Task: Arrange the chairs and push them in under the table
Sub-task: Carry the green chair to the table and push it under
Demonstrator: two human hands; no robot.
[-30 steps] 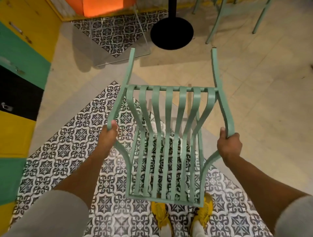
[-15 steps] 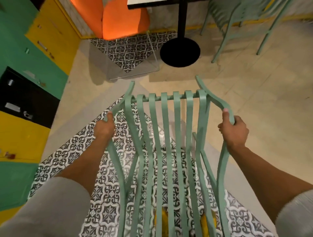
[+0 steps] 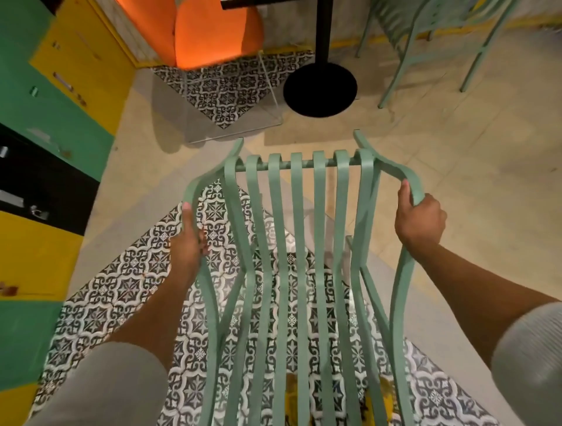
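Observation:
A mint-green slatted metal chair (image 3: 299,249) fills the middle of the view, seen from above and close to me. My left hand (image 3: 187,243) grips its left armrest rail and my right hand (image 3: 419,217) grips the right one. Ahead stands the table, of which I see the black post and round base (image 3: 319,89) and a dark edge of the top (image 3: 243,3). The chair's front points toward that base, some way short of it.
An orange chair (image 3: 209,29) with clear legs stands at the table's left. A second mint-green chair (image 3: 425,27) stands at the back right. Green, yellow and black cabinets (image 3: 45,127) line the left side. Patterned tiles lie under my feet.
The chair has come up and closer to me, its legs dropping out of sight. The view has lifted toward the table, so the post and the orange chair show more.

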